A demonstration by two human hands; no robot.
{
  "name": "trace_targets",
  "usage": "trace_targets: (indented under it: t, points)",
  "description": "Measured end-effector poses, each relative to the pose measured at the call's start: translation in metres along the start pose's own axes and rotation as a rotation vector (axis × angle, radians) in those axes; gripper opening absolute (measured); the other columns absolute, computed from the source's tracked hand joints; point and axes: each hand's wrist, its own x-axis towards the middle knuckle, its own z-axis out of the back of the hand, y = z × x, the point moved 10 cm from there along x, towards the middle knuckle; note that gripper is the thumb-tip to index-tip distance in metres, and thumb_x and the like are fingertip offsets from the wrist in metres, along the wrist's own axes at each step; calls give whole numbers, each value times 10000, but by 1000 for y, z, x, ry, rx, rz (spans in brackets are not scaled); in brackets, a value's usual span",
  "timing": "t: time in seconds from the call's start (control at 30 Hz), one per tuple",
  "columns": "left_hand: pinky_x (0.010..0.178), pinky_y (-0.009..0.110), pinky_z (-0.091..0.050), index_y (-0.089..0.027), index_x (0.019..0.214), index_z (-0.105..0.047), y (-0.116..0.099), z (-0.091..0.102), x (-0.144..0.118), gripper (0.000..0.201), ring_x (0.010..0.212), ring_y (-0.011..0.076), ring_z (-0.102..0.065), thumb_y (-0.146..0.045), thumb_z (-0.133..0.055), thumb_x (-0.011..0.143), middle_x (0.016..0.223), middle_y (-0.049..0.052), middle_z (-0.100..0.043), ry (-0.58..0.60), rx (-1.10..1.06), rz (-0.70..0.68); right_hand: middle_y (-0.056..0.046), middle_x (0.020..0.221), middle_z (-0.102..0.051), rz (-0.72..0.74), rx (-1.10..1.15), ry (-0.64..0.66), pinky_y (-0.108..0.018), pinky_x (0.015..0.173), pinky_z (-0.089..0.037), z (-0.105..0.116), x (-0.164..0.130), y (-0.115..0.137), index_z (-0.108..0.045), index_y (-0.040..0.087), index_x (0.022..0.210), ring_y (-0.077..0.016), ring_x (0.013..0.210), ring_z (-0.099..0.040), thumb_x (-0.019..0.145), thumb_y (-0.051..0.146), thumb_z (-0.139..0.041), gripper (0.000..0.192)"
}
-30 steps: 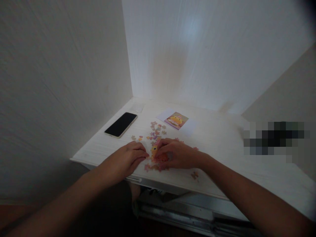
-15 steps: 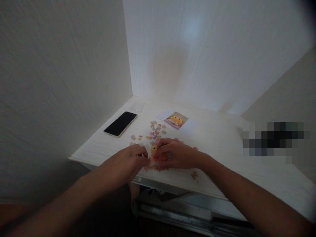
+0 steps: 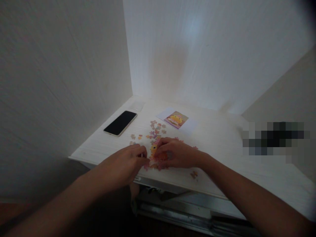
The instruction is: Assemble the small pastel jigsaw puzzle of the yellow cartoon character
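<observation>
A small joined patch of orange and pink jigsaw pieces (image 3: 156, 157) lies near the front edge of a white table (image 3: 222, 148). My right hand (image 3: 176, 153) rests on its right side, fingers curled over it. My left hand (image 3: 128, 160) is just left of the patch, fingertips pinched together on what looks like a small piece at its edge. Several loose puzzle pieces (image 3: 154, 131) are scattered behind the hands. A picture card (image 3: 176, 119) showing the orange figure lies further back.
A black phone (image 3: 120, 122) lies face up at the table's left, near the wall. A single loose piece (image 3: 194, 174) sits by my right forearm. Walls close in the table at left and back. A pixelated dark patch is at the right.
My left hand has crept slightly right toward the joined patch. The right hand stays on the patch. The view has shifted a little.
</observation>
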Motion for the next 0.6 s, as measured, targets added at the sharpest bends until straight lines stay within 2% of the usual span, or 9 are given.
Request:
trace_targets:
  t: [0.17,0.33,0.47,0.6]
  points:
    - [788,328,-487,-171,915,-701,-7,4,0,268,885,206,-582,-89,-448,891,947,89,-618,16,66,-24,-53,1055,-621,6,19,-1,-327,911,-450,1,-1,1,-725,225,994,-181,976,-581,793,440,-726,295]
    - [760,362,-492,-148,847,-680,-9,4,0,278,807,213,-573,-123,-413,920,874,98,-616,0,128,-2,-57,1060,-602,19,-6,13,-324,890,-451,1,-2,5,-736,243,1024,-178,973,-571,814,405,-714,266]
    - [794,314,-492,-210,1006,-710,2,4,-2,267,900,198,-599,-139,-468,918,982,74,-641,-53,-30,6,-64,1043,-601,56,-51,13,-329,869,-445,0,-4,14,-729,278,1100,-175,935,-558,864,386,-659,269]
    - [867,293,-480,-240,1018,-718,15,6,-6,245,970,179,-602,-160,-509,918,1048,48,-641,-60,-152,14,-59,1003,-599,114,-81,1,-325,850,-432,-2,-5,24,-721,297,1129,-168,900,-542,864,378,-663,283]
